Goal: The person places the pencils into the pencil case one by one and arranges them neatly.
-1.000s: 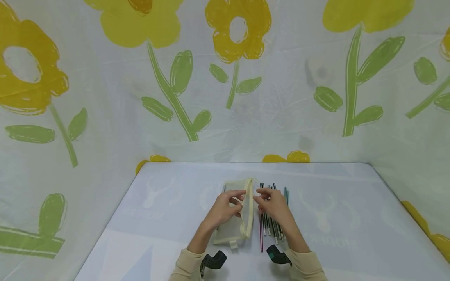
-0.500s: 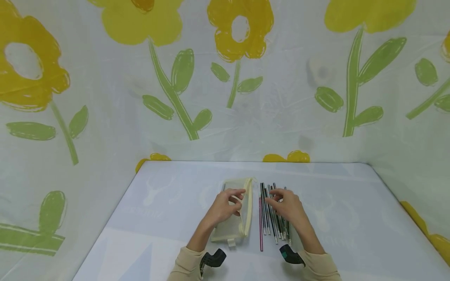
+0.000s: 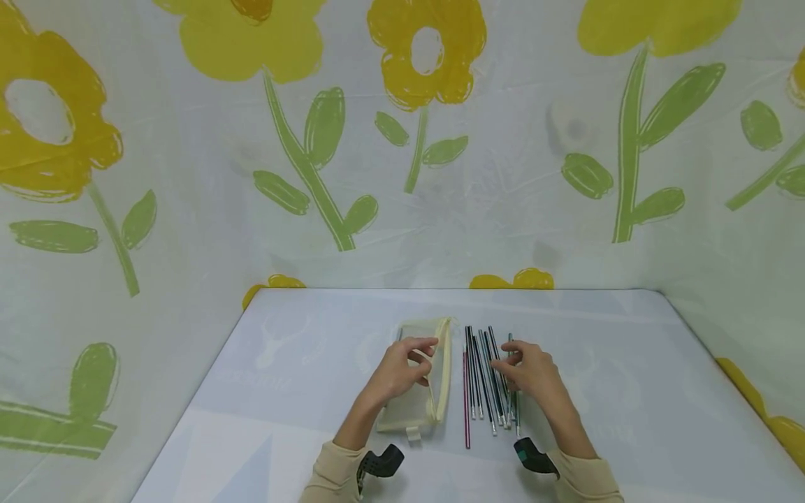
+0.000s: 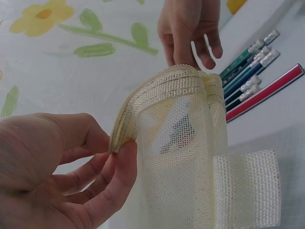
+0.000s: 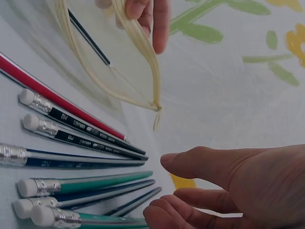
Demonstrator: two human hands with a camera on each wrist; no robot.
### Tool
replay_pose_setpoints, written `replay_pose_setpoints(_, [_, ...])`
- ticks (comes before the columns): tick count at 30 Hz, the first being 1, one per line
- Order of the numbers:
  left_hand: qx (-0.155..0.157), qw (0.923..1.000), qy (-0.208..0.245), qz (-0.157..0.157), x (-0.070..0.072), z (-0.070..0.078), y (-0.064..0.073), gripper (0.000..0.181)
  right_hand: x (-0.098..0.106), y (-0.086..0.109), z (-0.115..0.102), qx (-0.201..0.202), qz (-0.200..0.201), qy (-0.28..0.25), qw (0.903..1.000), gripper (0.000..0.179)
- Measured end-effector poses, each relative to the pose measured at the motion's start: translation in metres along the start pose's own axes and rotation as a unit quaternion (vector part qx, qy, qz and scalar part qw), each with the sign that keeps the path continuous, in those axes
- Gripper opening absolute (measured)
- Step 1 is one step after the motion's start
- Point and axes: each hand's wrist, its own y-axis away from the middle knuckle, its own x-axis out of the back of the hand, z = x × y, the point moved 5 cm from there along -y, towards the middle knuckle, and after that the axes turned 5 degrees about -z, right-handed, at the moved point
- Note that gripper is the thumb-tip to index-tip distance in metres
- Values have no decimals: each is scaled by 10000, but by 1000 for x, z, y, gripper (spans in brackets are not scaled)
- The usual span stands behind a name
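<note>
My left hand (image 3: 396, 370) pinches the zippered edge of a cream mesh pencil pouch (image 4: 171, 129) between thumb and fingers, holding its mouth apart. Inside the pouch lies one dark pencil (image 5: 88, 36), seen in the right wrist view. To the pouch's right, several pencils with white erasers lie loosely side by side; a red one (image 3: 467, 412) is nearest the pouch, and a green one (image 5: 90, 181) is among those farther right. Over the right-hand pencils hovers my right hand (image 3: 533, 368), thumb and fingers apart, with nothing between them.
A white fabric tab (image 4: 248, 188) sticks out from the pouch's near end. The pale printed table (image 3: 616, 447) extends around the things. Behind it hangs a flower-patterned curtain (image 3: 503, 209). Each wrist carries a dark camera mount (image 3: 383, 461).
My right hand has moved away from the pouch's mouth to the right, over the pencils. My left hand keeps its pinch on the pouch and has hardly moved.
</note>
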Motion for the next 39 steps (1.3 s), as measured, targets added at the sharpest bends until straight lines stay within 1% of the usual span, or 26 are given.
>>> replay_pose_setpoints(3, [-10,10000,-8,19,1,0,0,47,2,-1,4,-88,-66,1,9999,53])
replay_pose_setpoints(9, [-34,10000,19,20,2,0,0,47,5,-3,9,-271,-221,175,9992,59])
replay_pose_setpoints(12, [-32,10000,46,11,2,0,0,47,5,-4,10,-310,-282,230,9989,59])
replay_pose_setpoints(21, [-35,9999,107,6,3,-1,2,47,0,-4,14,-495,-308,472,9972,59])
replay_pose_setpoints(28, [-37,10000,50,21,2,-1,2,47,-5,-2,13,-475,-144,545,9973,56])
replay_pose_setpoints(39, [-72,10000,26,51,4,0,2,47,-8,-2,5,-328,-39,722,9968,51])
